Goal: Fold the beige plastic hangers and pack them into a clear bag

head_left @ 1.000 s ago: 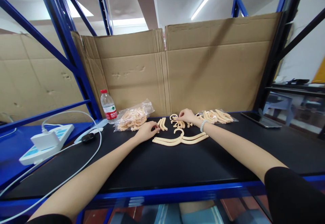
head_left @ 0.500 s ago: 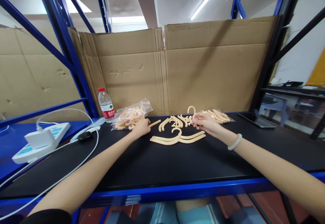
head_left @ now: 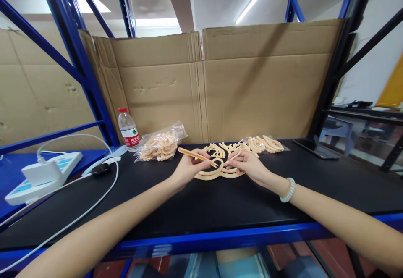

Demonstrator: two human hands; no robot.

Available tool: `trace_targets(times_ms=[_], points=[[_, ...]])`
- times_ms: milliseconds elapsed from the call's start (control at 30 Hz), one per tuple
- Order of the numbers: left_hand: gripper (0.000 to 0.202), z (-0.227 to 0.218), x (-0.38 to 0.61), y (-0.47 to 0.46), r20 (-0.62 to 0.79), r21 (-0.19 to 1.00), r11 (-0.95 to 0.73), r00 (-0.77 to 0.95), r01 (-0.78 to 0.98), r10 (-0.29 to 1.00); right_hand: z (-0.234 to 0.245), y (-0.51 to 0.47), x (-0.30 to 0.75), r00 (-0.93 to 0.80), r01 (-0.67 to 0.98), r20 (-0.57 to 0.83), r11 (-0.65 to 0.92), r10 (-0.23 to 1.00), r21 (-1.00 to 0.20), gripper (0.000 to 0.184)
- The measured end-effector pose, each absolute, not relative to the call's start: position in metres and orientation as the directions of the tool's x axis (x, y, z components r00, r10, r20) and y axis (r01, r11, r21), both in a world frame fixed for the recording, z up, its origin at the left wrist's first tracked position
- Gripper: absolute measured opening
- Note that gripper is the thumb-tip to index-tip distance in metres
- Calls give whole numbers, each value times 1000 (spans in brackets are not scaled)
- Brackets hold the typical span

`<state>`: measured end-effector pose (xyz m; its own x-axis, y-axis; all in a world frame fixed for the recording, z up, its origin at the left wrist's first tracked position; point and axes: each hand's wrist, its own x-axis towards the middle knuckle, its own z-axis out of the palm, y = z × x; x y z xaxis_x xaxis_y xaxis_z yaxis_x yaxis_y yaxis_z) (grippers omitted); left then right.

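Note:
My left hand (head_left: 188, 169) pinches a long curved beige hanger piece (head_left: 193, 155) and holds it raised above the black shelf top. My right hand (head_left: 248, 165), with a pale bead bracelet on its wrist, grips a small beige piece (head_left: 234, 156) close to the tip of the long one. Beneath both hands lie assembled beige hangers (head_left: 217, 173). Behind them is a scatter of loose beige parts (head_left: 220, 148).
A clear bag of beige parts (head_left: 159, 144) and a water bottle (head_left: 127, 129) stand at the back left. Another bag of parts (head_left: 267, 143) lies at the back right, beside a dark tablet (head_left: 316, 148). A white power strip (head_left: 37, 176) with cables sits far left. Cardboard (head_left: 220, 80) walls the back.
Both hands have drawn back from the loose parts toward me and toward each other. Each lifted a beige piece off the shelf; the pieces now almost meet above the hangers.

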<state>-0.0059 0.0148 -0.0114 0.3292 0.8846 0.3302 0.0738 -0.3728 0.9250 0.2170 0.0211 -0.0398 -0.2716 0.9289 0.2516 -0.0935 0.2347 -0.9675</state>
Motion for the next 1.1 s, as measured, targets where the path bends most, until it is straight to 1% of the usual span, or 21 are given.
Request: trace_targets(times_ms=[67,200,367,567,700,800,900,1000,1100], points=[[29,-19,4,2,324,935,-354,336,29,884,-40,15,213,-328,-130,247,216,912,-968,28],[30,-29,11,-9,329,929,-365,315,58,890,-38,8,211,-458,-228,209,113,864,-967,29],[29,-31,9,-9,359,916,-395,299,70,884,-35,5,213,-518,-271,158,14,840,-963,32],[24,-32,10,-13,411,881,-460,301,113,861,-36,4,215,-552,-220,168,51,817,-974,25],[20,-32,11,-18,457,852,-509,300,123,838,-38,5,215,-564,-240,178,47,806,-970,25],[17,-32,12,-22,523,794,-586,310,162,794,-38,4,214,-570,-263,192,44,799,-964,25],[14,-32,12,-25,607,685,-686,328,246,724,-39,3,212,-565,-262,200,56,800,-963,26],[11,-33,11,-26,675,573,-751,330,329,660,-39,2,210,-554,-272,219,73,803,-959,26],[8,-34,11,-27,705,527,-776,330,347,627,-39,0,208,-529,-289,256,112,809,-951,24]])
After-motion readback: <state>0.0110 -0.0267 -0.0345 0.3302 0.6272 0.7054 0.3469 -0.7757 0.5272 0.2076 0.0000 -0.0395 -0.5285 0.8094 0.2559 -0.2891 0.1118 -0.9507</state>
